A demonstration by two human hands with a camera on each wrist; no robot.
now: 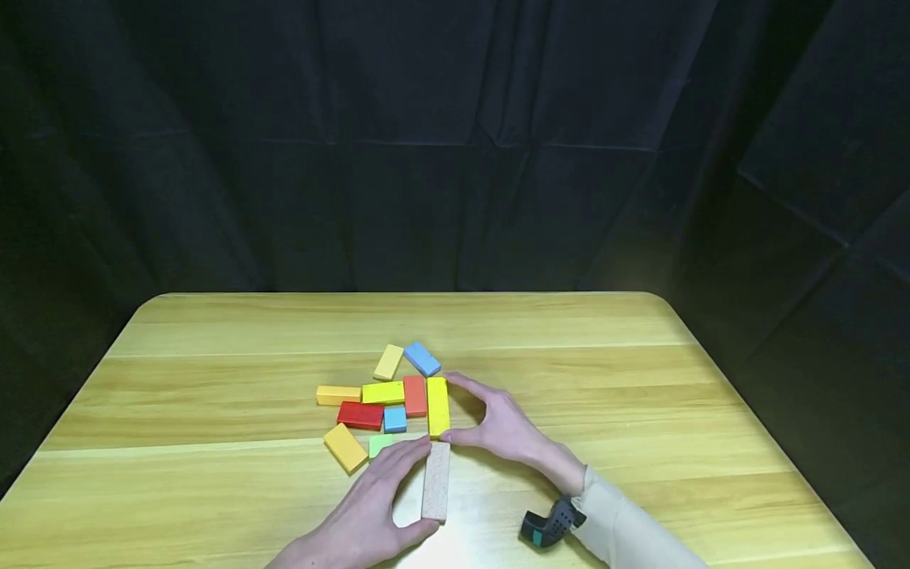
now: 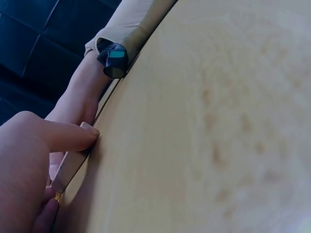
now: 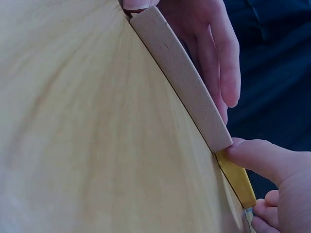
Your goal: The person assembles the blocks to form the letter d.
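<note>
A pale, unpainted wooden block [image 1: 436, 484] lies lengthwise on the table, pointing away from me. My left hand [image 1: 370, 506] grips it by its two ends, thumb at the near end and fingertips at the far one. Directly beyond it, end to end, lies a bright yellow block [image 1: 438, 407]. My right hand [image 1: 501, 423] pinches that yellow block between thumb at its near end and a finger at its far end. The right wrist view shows the pale block [image 3: 182, 80] and the yellow block [image 3: 236, 178] meeting near the right thumb.
A red block [image 1: 415, 396] sits left of the held yellow one. Farther left are a yellow-green block [image 1: 383, 393], a dark red block [image 1: 360, 416], a small blue block [image 1: 394, 420], a green block [image 1: 380, 446] and several orange ones. Another blue block [image 1: 423, 359] lies beyond.
</note>
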